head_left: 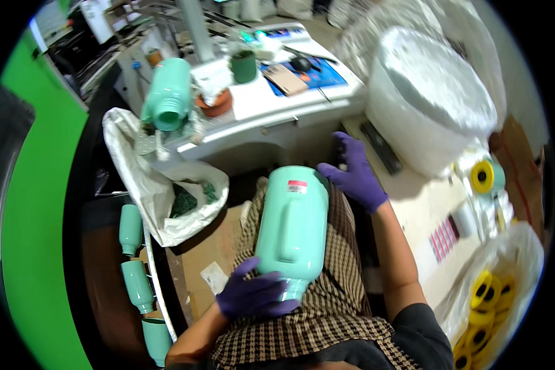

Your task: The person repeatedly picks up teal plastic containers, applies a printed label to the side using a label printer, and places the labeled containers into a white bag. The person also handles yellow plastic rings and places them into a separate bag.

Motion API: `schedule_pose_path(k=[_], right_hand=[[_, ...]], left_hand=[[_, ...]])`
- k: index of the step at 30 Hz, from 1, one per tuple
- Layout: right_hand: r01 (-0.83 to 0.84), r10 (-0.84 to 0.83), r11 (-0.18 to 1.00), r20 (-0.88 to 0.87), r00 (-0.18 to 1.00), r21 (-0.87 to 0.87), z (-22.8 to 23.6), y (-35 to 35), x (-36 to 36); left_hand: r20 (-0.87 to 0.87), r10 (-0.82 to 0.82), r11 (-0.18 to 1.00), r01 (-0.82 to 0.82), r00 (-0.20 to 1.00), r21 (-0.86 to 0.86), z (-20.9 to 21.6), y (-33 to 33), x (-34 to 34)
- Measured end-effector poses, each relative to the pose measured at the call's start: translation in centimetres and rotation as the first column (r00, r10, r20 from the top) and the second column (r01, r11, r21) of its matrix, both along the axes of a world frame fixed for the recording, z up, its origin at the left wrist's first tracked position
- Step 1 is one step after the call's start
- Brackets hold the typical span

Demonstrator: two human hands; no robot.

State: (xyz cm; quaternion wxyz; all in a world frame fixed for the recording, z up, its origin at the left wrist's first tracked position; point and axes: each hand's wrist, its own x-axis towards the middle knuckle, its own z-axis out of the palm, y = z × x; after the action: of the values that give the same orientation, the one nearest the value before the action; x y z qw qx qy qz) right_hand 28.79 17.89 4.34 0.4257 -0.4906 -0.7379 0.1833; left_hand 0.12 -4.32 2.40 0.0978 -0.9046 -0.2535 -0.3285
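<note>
One red-and-white label (297,187), unreadably small, on the mint-green bottle (293,231)

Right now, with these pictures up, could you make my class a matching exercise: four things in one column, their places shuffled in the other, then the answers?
Things
1. left hand
2. right hand
3. phone
4. yellow parts

Places
A. on a blue mat
B. near the broad end of the teal bottle
C. inside a plastic bag
D. at the bottle's neck

Pairs: 1-D, 2-B, 3-A, 4-C
</note>
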Motion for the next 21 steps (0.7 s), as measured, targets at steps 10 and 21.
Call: schedule_pose_path(k=[10,21], right_hand=[[-0.55,0.19,0.754,0.684,0.705,0.358,4.2,8.3,-28.0],[-0.718,0.388,0.349,0.604,0.696,0.603,10.3,0.0,-12.1]], left_hand=[[0.54,0.604,0.717,0.104,-0.586,-0.69,-1.5,-11.5,-13.5],[0.894,0.449,0.741,-0.565,0.016,-0.362,5.4,-0.7,-17.0]])
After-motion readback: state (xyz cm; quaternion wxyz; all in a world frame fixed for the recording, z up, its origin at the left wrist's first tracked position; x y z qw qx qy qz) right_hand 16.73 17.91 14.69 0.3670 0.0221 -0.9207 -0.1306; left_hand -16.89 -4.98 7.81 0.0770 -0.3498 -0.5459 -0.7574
